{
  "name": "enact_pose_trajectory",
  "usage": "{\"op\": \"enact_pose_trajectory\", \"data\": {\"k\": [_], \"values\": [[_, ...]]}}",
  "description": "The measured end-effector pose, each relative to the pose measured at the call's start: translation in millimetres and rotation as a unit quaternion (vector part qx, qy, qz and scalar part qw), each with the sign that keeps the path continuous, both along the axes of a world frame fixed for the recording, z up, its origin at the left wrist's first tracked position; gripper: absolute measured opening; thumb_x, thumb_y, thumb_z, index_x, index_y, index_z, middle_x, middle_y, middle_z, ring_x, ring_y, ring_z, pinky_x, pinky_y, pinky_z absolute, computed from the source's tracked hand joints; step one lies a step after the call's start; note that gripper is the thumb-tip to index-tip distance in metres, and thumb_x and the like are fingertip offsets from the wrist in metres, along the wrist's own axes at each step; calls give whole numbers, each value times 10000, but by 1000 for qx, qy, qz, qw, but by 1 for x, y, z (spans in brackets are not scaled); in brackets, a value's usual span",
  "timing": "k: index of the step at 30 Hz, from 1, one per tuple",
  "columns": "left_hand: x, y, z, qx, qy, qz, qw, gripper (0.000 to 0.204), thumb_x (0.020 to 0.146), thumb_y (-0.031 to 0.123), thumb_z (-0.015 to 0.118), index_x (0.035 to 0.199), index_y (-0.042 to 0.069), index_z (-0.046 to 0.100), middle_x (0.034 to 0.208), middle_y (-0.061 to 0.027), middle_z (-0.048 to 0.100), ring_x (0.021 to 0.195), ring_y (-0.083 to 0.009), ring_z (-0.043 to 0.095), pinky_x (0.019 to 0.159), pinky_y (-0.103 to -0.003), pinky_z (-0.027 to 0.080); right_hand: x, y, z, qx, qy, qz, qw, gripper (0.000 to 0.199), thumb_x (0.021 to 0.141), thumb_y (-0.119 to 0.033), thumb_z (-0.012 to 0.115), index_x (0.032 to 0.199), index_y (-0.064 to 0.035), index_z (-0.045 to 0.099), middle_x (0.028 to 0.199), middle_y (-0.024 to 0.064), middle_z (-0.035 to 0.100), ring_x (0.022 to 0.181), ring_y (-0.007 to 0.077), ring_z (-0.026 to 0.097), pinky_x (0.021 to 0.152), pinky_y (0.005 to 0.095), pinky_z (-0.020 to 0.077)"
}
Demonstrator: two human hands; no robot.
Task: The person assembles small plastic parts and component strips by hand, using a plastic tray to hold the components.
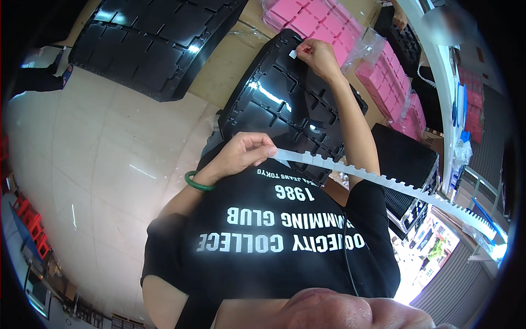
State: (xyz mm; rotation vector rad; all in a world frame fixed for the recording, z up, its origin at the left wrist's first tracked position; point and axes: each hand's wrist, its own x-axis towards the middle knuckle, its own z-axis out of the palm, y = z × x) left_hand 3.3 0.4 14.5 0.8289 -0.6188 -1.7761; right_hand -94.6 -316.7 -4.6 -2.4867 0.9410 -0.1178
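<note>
My left hand (241, 156) pinches the near end of a long whitish strip (402, 188) with a row of notches along its upper edge. From there the strip runs off to the far right side. In front of me lies a glossy black plastic tray (274, 112) with moulded compartments. Close to its far edge, my right hand (319, 56) is closed, thumb and fingertips together at a small white label (292, 54). The label looks to be against the tray, and how firmly it is stuck cannot be made out. A green bangle (198, 182) circles my left wrist.
Another stack of black trays (148, 46) stands at the far left. Pink trays (315, 24) partly wrapped in clear plastic lie beyond and to the right. A black crate (402, 164) sits by my right arm. Another person's legs (41, 79) show at the left edge.
</note>
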Motion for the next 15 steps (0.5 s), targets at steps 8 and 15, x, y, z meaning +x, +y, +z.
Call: {"op": "enact_pose_trajectory", "data": {"k": [8, 15], "values": [[-4, 2, 1, -2, 2, -7, 1000, 186, 940, 187, 614, 867, 17, 629, 652, 52, 504, 588, -16, 430, 559, -181, 340, -4, -7, 15, 94, -19, -22, 995, 148, 809, -119, 670, 883, 9, 676, 782, 45, 668, 731, 128, 615, 705, 269, 499], [-2, 2, 1, -7, 3, -9, 1000, 182, 952, 181, 596, 873, 19, 625, 651, 59, 501, 589, -10, 420, 561, -181, 336, 9, -6, 5, -25, 22, 23, 999, 161, 790, -134, 690, 878, 1, 675, 832, 136, 679, 770, 242, 658, 722, 336, 511]]}}
